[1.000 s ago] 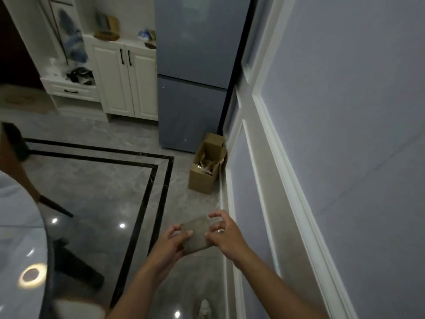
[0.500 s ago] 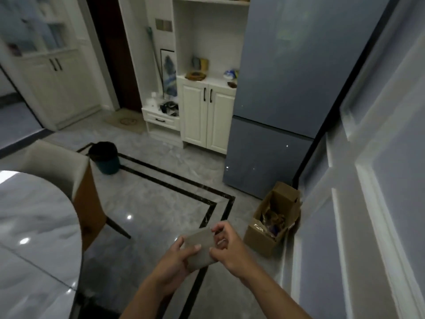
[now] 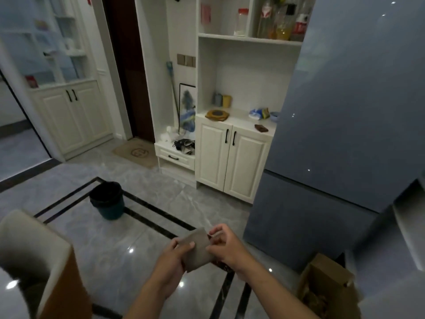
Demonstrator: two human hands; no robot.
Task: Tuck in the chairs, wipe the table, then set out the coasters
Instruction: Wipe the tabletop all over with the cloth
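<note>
1. Fingers (image 3: 218, 239) of the right hand (image 3: 227, 248) are curled and pinch the right edge of a grey-brown square coaster (image 3: 197, 249).
2. Left hand (image 3: 171, 261) grips the coaster's left side, with the thumb laid across the upper face and the other fingers underneath.
3. Coaster is in the air between both hands, low in the middle of the view, tilted, above the glossy grey floor (image 3: 128, 226) with its black inlay bands.
4. Dark material shows just under the right hand at the coaster's lower right edge. Whether it is a second coaster cannot be told.
5. Chair (image 3: 34, 249) stands at lower left, with a cream back and an orange-brown side. A glossy table (image 3: 9, 295) edge shows in the bottom-left corner, just beside the chair.
6. Dark bin (image 3: 108, 200) with a black liner stands on the floor beyond the chair, well apart from the hands.
7. Blue-grey refrigerator (image 3: 345, 111) fills the right side. An open cardboard box (image 3: 326, 288) sits on the floor near its foot at lower right.
8. White cabinet (image 3: 232, 157) stands just left of the refrigerator, its two doors closed, with small items on its counter.
</note>
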